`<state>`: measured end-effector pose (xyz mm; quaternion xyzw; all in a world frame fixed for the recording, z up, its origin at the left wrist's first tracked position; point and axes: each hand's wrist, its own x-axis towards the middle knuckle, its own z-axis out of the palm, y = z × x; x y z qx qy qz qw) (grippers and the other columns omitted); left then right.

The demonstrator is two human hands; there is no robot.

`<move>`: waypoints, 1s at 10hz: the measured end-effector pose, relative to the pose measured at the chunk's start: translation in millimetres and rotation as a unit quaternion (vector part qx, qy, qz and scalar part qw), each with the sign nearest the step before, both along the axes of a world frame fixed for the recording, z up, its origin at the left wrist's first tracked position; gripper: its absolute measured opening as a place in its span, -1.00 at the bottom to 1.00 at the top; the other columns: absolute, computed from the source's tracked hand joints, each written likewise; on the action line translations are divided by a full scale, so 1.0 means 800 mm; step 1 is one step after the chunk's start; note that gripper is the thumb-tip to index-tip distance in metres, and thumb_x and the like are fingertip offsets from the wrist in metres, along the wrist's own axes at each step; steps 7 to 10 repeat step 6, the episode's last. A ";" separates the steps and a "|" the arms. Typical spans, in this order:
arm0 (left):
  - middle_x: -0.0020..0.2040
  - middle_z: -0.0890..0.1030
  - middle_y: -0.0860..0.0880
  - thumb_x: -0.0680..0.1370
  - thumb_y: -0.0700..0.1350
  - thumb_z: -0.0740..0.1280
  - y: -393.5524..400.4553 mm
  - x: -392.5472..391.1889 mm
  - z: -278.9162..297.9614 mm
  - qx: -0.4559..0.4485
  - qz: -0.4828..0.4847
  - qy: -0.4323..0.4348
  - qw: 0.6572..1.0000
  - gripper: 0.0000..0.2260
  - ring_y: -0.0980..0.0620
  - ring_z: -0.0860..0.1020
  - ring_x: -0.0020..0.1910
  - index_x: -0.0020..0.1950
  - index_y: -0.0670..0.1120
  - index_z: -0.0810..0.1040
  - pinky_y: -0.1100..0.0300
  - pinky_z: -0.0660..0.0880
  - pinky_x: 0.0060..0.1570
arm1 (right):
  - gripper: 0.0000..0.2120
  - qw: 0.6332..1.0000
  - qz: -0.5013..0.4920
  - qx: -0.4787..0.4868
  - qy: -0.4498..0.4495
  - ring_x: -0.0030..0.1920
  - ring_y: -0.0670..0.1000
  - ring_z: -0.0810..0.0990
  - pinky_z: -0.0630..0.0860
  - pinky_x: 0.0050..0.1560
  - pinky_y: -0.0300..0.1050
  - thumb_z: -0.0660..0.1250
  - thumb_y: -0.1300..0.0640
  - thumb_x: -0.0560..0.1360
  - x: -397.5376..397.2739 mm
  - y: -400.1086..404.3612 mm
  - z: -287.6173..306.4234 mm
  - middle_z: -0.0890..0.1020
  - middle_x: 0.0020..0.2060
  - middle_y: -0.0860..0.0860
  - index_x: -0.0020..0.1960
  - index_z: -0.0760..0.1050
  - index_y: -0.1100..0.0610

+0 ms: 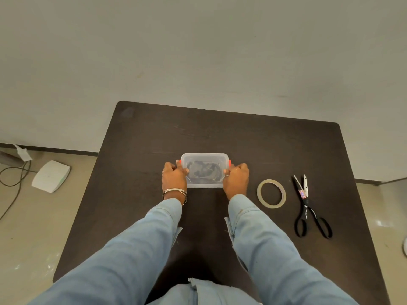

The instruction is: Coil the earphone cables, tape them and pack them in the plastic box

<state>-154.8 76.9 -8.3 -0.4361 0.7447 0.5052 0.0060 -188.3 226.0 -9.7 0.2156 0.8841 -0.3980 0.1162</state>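
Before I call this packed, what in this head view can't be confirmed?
- Contents of the plastic box: dark shapes show through the cloudy lid; coiling and tape unreadable.
- Orange latches: mostly covered by the left hand and right hand, so locked or not is unclear.
- Scissors label: too small to read.
- White object at the right frame edge: cut off.

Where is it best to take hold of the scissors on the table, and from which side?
Grip the scissors at the black handle loops, coming from the near table edge. They lie flat with the loops toward the person and the blades, slightly apart, pointing away, so the handles are probably safest.
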 end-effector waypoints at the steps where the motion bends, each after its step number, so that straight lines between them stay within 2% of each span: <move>1: -0.05 0.52 -0.09 0.60 0.04 0.20 -0.003 0.003 -0.005 -0.027 -0.028 -0.007 0.999 -0.81 -0.03 0.50 -0.14 0.00 -0.08 0.36 0.11 0.44 -0.12 | -0.87 1.000 0.003 0.008 0.016 0.00 0.05 0.50 0.46 0.04 -0.09 0.13 0.11 0.63 0.004 -0.001 0.002 0.49 0.13 0.11 0.13 0.36 0.12; 2: -0.08 0.47 -0.03 0.61 0.07 0.17 -0.010 0.006 -0.010 -0.053 -0.092 -0.026 0.994 -0.78 -0.01 0.47 -0.16 0.08 -0.08 0.35 0.13 0.41 -0.13 | -0.84 0.997 0.035 0.049 0.048 0.00 0.06 0.53 0.52 0.10 -0.01 0.07 0.01 0.64 0.011 -0.001 -0.005 0.50 0.09 0.07 0.07 0.33 0.08; 3: -0.04 0.48 -0.06 0.61 0.06 0.18 -0.014 0.010 -0.012 -0.054 -0.124 -0.041 0.990 -0.70 -0.03 0.46 -0.15 0.20 -0.12 0.38 0.10 0.43 -0.09 | -0.79 0.991 0.068 0.089 0.071 0.03 0.06 0.53 0.53 0.13 0.03 0.05 -0.05 0.64 0.018 -0.002 -0.010 0.47 0.09 0.05 0.11 0.32 0.06; 4: 0.11 0.43 -0.13 0.60 -0.04 0.22 -0.017 0.014 -0.013 -0.087 -0.216 -0.033 0.972 -0.67 -0.16 0.51 0.00 0.34 -0.11 0.38 0.00 0.55 -0.03 | -0.81 0.996 0.029 0.048 0.063 0.07 0.08 0.53 0.53 0.12 0.02 0.09 -0.03 0.63 0.026 0.002 -0.009 0.46 0.11 0.06 0.14 0.33 0.06; 5: 0.18 0.37 -0.17 0.58 -0.12 0.26 -0.022 0.021 -0.011 -0.078 -0.282 -0.025 0.956 -0.56 -0.19 0.51 0.13 0.46 -0.05 0.28 0.00 0.58 0.04 | -0.76 0.999 0.021 0.025 0.040 0.07 0.04 0.49 0.43 0.01 -0.15 0.11 0.05 0.64 0.035 0.010 -0.002 0.40 0.06 0.02 0.23 0.37 0.13; 6: 0.20 0.39 -0.20 0.57 -0.07 0.27 -0.023 0.021 -0.013 -0.084 -0.278 -0.030 0.956 -0.49 -0.23 0.49 0.17 0.50 -0.02 0.21 -0.10 0.53 0.14 | -0.63 0.993 0.072 0.089 0.033 0.20 0.13 0.46 0.45 0.22 -0.01 0.11 0.06 0.63 0.042 0.020 0.000 0.41 0.17 0.14 0.38 0.35 0.18; 10: 0.20 0.39 -0.20 0.57 -0.07 0.27 -0.023 0.021 -0.013 -0.084 -0.278 -0.030 0.956 -0.49 -0.23 0.49 0.17 0.50 -0.02 0.21 -0.10 0.53 0.14 | -0.63 0.993 0.072 0.089 0.033 0.20 0.13 0.46 0.45 0.22 -0.01 0.11 0.06 0.63 0.042 0.020 0.000 0.41 0.17 0.14 0.38 0.35 0.18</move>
